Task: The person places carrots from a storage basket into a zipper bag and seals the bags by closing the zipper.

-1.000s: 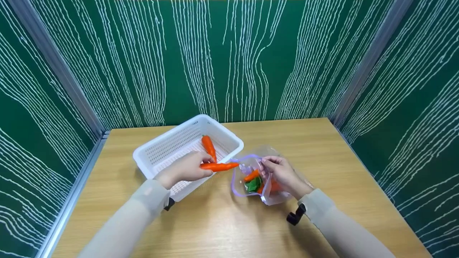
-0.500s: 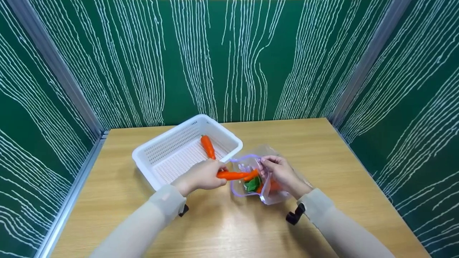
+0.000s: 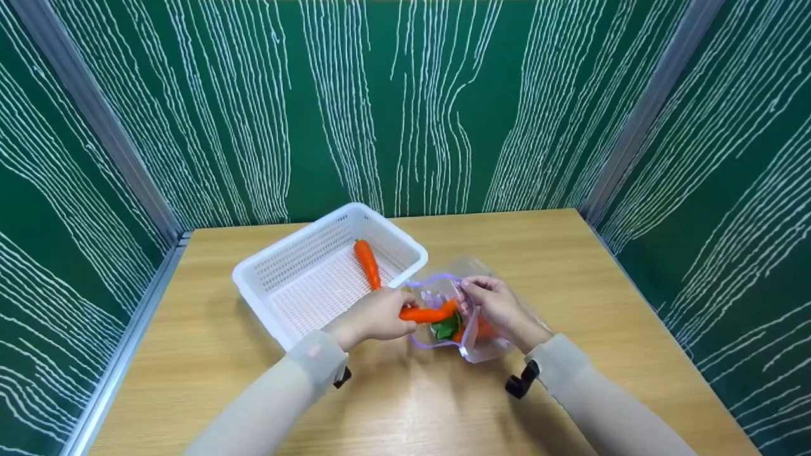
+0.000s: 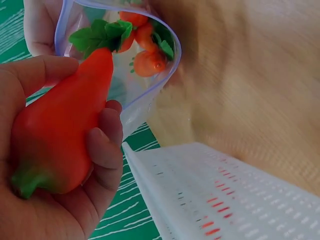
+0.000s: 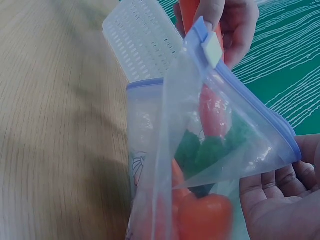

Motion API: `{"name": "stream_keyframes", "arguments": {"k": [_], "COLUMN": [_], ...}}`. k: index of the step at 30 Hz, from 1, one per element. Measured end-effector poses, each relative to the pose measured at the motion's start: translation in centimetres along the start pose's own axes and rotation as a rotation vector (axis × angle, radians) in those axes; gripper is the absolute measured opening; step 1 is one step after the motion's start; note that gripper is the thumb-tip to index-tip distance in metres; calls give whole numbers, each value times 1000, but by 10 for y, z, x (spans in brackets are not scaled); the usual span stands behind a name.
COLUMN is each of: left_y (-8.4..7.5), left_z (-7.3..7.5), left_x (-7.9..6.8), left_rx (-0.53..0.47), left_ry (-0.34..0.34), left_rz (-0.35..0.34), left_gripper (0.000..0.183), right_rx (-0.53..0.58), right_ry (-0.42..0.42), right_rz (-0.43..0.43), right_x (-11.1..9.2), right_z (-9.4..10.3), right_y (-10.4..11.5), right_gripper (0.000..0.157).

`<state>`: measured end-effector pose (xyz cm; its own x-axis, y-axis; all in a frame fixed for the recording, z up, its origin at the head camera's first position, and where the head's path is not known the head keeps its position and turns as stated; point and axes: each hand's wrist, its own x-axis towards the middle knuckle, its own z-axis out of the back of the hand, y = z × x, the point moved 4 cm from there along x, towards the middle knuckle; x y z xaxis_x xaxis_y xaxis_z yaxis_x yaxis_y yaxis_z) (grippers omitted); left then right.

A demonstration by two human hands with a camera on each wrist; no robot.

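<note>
My left hand grips an orange carrot by its thick, green-stemmed end. Its narrow tip points into the mouth of a clear zip bag with a purple rim; in the right wrist view the tip shows through the plastic. At the bag's rim, my right hand pinches the edge between thumb and fingers and keeps the mouth apart. Inside the bag lie several orange vegetables and green leaves. Another carrot lies in the white perforated basket left of the bag.
The basket stands at an angle on the wooden table, close to the bag. Green walls with white wavy lines enclose the back and sides. Black straps hang below the wrists.
My left hand has moved right and slightly down, from over the basket to the bag's mouth, with the carrot. The right hand and bag have stayed nearly still.
</note>
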<state>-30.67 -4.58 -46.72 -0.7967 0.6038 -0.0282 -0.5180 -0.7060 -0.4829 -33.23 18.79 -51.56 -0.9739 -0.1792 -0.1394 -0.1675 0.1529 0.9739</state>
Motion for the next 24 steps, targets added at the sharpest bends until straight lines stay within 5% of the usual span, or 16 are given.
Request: {"name": "stream_keyframes", "arguments": {"k": [17,24], "left_y": [2,-8], "left_z": [-28,-28], "left_x": [11,11], "left_rx": [-34,17], "left_ry": [-30,-88], "left_rz": [5,-47], "left_gripper": [43,28], "right_rx": [-29,-6], "right_ry": [-8,-2], "right_rz": [-21,-11], "right_x": [-1,-1], "right_z": [1,1], "right_y": [-1,0], "right_gripper": [19,18]}}
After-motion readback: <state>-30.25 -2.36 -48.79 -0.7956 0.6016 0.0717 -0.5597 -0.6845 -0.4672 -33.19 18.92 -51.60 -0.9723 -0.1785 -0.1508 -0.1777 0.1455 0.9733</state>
